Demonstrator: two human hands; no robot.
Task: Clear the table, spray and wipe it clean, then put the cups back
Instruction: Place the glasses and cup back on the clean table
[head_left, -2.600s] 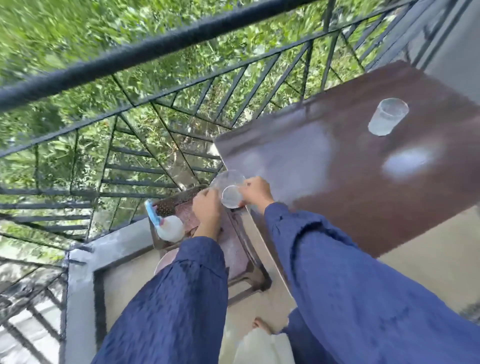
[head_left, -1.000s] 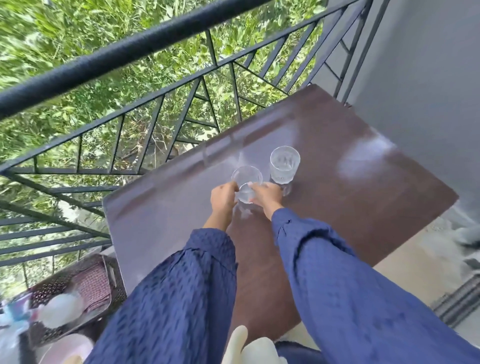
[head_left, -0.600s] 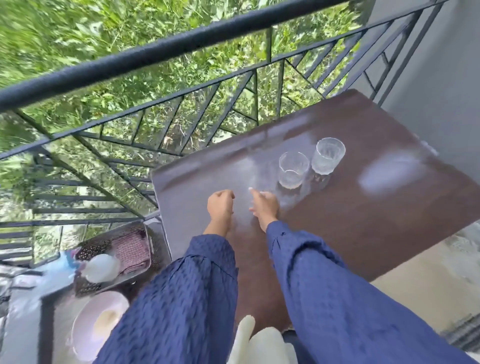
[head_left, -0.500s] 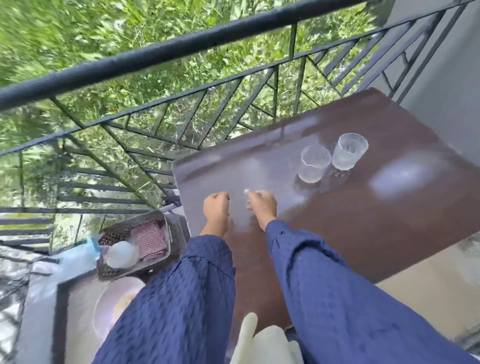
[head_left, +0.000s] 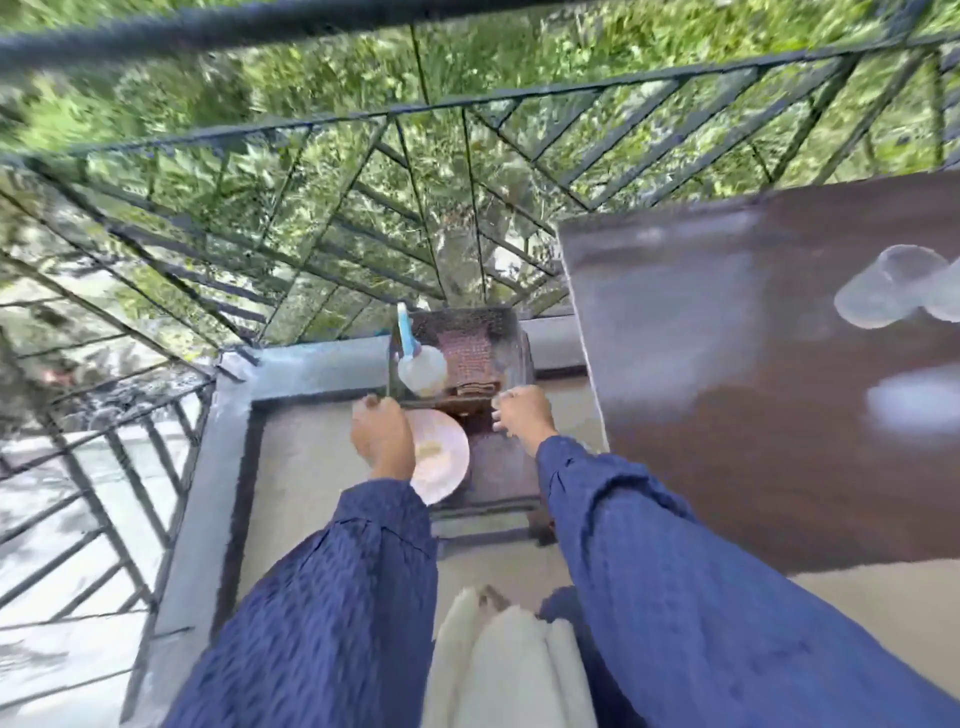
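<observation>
**A:** How far along?

**B:** Left hand (head_left: 384, 436) and right hand (head_left: 522, 415) hover over the low brown stool (head_left: 498, 473), fingers curled. Blur hides whether either holds anything. Farther off, two clear plastic cups (head_left: 878, 293) stand on the dark brown surface (head_left: 727, 415), so it looks finished. One cup is cut off.

Table (head_left: 779, 441) sits right. Two cups (head_left: 883, 293) stand on it at the frame's right edge, side by side. Stool (head_left: 501, 467) is left of the table, just beside it. On the stool: basket (head_left: 511, 332) far, plate (head_left: 441, 452) near-left. In the basket: bottle (head_left: 421, 366) left, cloth (head_left: 467, 353) right. Railing (head_left: 467, 98) runs along the far and left sides. Left hand (head_left: 382, 436) is over the plate's left edge, right hand (head_left: 522, 415) at the basket's near-right corner.
</observation>
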